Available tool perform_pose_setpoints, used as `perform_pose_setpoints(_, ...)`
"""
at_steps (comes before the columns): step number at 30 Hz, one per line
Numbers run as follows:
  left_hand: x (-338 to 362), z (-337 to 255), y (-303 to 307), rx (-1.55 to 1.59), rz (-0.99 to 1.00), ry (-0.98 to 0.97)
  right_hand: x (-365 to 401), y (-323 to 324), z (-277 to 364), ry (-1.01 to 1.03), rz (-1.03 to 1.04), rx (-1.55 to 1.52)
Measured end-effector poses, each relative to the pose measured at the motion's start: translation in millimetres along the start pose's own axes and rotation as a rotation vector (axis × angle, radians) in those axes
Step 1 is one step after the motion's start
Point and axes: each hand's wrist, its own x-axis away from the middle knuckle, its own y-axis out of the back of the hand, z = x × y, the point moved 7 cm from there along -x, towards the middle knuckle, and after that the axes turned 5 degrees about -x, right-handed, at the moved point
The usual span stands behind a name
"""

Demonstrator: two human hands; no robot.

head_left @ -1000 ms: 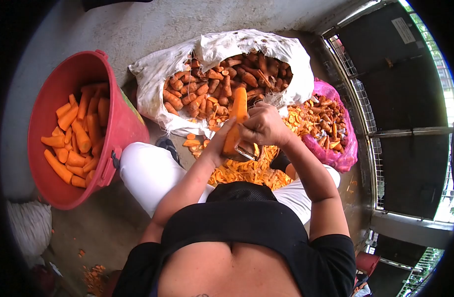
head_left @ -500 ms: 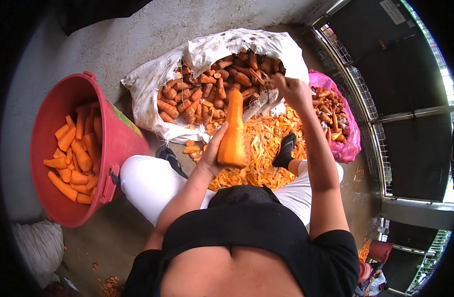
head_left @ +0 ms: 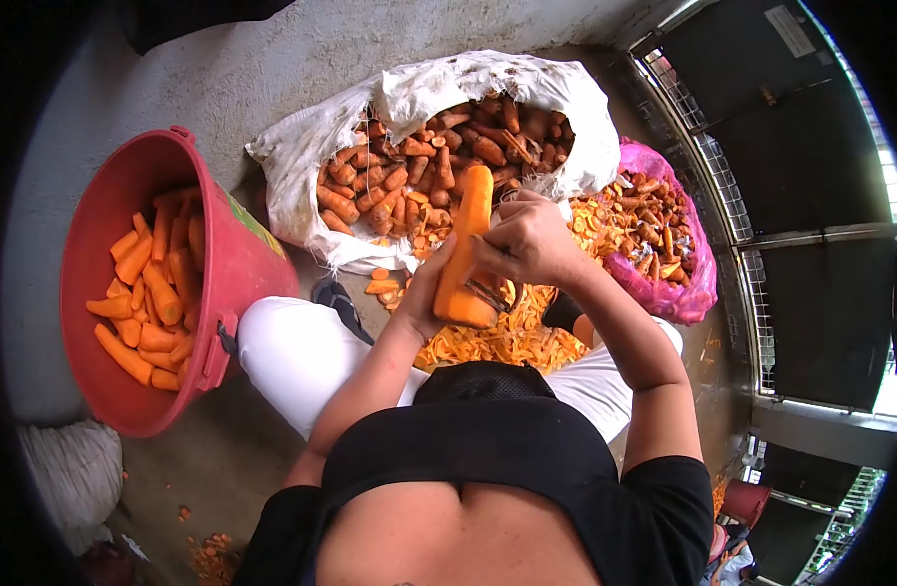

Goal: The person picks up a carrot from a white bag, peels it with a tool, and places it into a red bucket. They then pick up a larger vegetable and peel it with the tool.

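Observation:
A large, mostly peeled carrot [head_left: 457, 285] stands nearly upright in front of me, its narrow end pointing away. My left hand [head_left: 425, 295] is wrapped around its thick lower part from the left. In my closed right hand [head_left: 530, 241] is a peeler [head_left: 490, 295], its metal blade against the right side of the carrot near the thick end. The peeler's handle is mostly hidden by my fingers. Beneath the carrot, a heap of orange peels [head_left: 507, 344] covers the floor between my legs.
A red bucket [head_left: 258, 283] of peeled carrots stands at left. Ahead lies an open white sack [head_left: 302, 186] full of unpeeled carrots. To its right is a pink bag [head_left: 701, 283] of carrot pieces. Another person [head_left: 732, 565] is partly visible at the lower right.
My right hand has come down and toward me from beyond the carrot's narrow end to its right side, bringing the peeler against it. My left hand still holds the carrot.

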Motion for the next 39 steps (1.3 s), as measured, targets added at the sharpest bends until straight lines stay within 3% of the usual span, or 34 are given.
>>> perform_pose_setpoints(2, 2, -1, -4, 0.022, 0.071, 0.003, -2, 4, 0, 0.024, -0.007, 0.020)
perform_pose_setpoints(8, -12, -19, 9, 0.052, 0.032, -0.103, -27, 5, -29, 0.036, -0.048, 0.056)
perform_pose_setpoints(13, 1, -27, 1, 0.071, 0.062, -0.139, -37, 3, -15, 0.088, -0.003, 0.041)
perform_pose_setpoints(21, 11, -13, -12, 0.085, 0.002, -0.058, -22, 6, -15, 0.094, -0.033, -0.010)
perform_pose_setpoints(23, 8, -5, 1, -0.032, 0.049, -0.008, -28, 15, -56, 0.047, -0.144, 0.138)
perform_pose_setpoints(25, 13, 4, -11, -0.065, 0.068, 0.039, -32, 37, -145, -0.450, -0.138, 0.232)
perform_pose_setpoints(27, 13, 14, -6, -0.092, -0.029, 0.026, -27, 76, -175, -0.458, -0.213, 0.666)
perform_pose_setpoints(29, 9, 11, -5, -0.087, -0.013, 0.015, -9, 93, -206, -0.670, -0.253, 0.754)
perform_pose_setpoints(31, 7, 4, -6, -0.010, 0.052, 0.016, -1, 94, -186, -0.687, -0.360, 0.519)
perform_pose_setpoints(33, 2, -5, -3, 0.026, 0.016, -0.031, 0, 71, -142, -0.844, -0.298, 0.068)
perform_pose_setpoints(35, -2, -6, 12, 0.077, -0.132, -0.072, 1, 42, -98, -0.399, -0.259, 0.140)
perform_pose_setpoints(37, -3, -7, 15, 0.122, -0.095, -0.103, -6, 27, -31, -0.072, -0.166, 0.060)
perform_pose_setpoints(39, -3, -4, 30, 0.044, -0.173, -0.067, -9, 16, 5, 0.025, -0.047, 0.007)
